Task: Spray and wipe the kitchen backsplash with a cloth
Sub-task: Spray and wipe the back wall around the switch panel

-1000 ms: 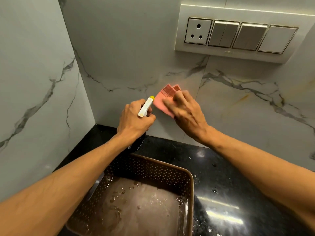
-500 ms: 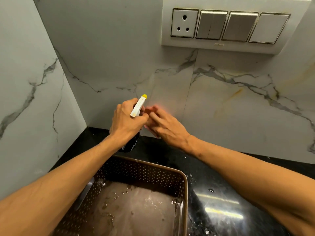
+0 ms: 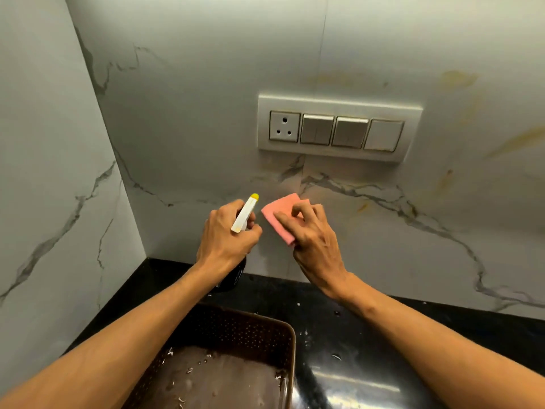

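Your left hand (image 3: 227, 237) is closed in a fist around the neck of the spray bottle (image 3: 244, 215). The white spray head runs over the top of that fist. Its long axis slants from your thumb side up and away, and the yellow nozzle tip points at the backsplash (image 3: 206, 113), leaning slightly towards your other hand. The bottle's dark body hangs below the fist, roughly upright, with its base close above the black counter (image 3: 383, 335).

Just beside the nozzle, your right hand (image 3: 315, 240) holds the folded pink cloth (image 3: 280, 212) against the marble, fingers bent over it. Your thumb is hidden, so how it shares in the hold cannot be told. The cloth sits tilted like a diamond. One corner sticks out past your fingertips towards the switch plate (image 3: 339, 128) above, and its free edge slants down towards the heel of your hand.

Beneath both forearms, nearer you than either hand, stands a brown perforated basket (image 3: 250, 329) on the counter, wet inside.
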